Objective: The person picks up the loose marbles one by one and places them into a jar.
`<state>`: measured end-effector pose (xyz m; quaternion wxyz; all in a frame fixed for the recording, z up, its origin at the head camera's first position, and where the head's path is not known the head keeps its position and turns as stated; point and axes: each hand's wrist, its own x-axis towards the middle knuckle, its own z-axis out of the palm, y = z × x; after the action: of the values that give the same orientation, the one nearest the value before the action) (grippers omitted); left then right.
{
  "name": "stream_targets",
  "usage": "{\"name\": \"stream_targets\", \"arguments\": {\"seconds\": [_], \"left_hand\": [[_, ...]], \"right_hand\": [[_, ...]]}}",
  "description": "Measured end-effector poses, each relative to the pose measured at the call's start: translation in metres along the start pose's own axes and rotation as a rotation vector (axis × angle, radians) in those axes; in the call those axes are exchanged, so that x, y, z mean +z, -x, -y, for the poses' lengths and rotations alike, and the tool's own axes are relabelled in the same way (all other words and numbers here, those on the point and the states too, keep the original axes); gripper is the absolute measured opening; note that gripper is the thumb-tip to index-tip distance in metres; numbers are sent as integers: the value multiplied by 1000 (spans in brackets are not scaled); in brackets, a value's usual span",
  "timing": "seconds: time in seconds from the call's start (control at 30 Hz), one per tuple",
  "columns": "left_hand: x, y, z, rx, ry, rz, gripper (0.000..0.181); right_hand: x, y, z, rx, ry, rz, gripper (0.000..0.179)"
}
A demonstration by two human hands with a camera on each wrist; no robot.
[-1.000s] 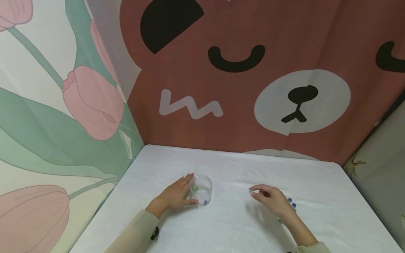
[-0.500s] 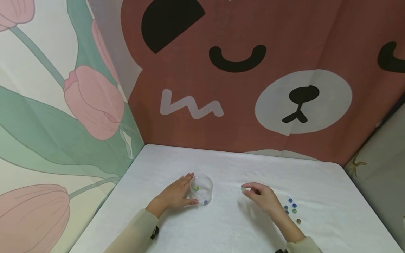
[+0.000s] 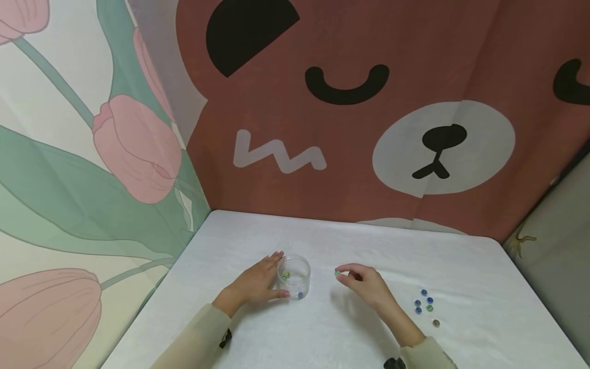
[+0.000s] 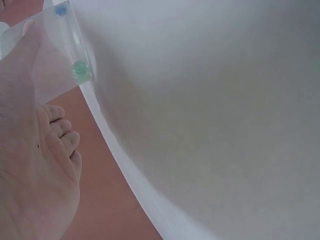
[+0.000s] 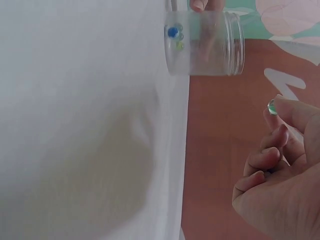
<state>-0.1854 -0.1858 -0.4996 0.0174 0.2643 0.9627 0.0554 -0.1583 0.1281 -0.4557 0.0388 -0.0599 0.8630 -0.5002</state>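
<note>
A clear plastic jar (image 3: pixel 301 282) stands upright and open-topped on the white table. Several small marbles lie inside, among them a blue marble (image 5: pixel 173 32) and a green marble (image 4: pixel 80 70). My left hand (image 3: pixel 255 282) rests against the jar's left side, with straight fingers at the back and the thumb along the front. To the right of the jar, my right hand (image 3: pixel 366 287) is raised over the table, its shadow below. Its thumb and index finger pinch a pale green glass marble (image 5: pixel 272 106), while the other fingers are loosely curled.
Loose blue marbles (image 3: pixel 424 292), a green marble (image 3: pixel 429 308) and a brownish marble (image 3: pixel 436 323) lie on the white tabletop (image 3: pixel 479 287) right of my right forearm. Behind the table hangs a brown bear-print cloth (image 3: pixel 276 195); a tulip-print cloth (image 3: pixel 69 205) covers the left side.
My right hand has moved left toward the jar with the pinched marble, uncovering the loose marbles on the right. The left hand and jar stay in place.
</note>
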Motion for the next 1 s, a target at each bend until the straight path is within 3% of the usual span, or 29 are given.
{"name": "stream_targets", "arguments": {"seconds": [0.43,1.0], "left_hand": [[1,-1,0,9,4,-8,104],[-2,0,0,8,9,12,104]], "right_hand": [[20,-9,5,-78,-59,29,23],[43,-24,19,-119,-68,24,20]]}}
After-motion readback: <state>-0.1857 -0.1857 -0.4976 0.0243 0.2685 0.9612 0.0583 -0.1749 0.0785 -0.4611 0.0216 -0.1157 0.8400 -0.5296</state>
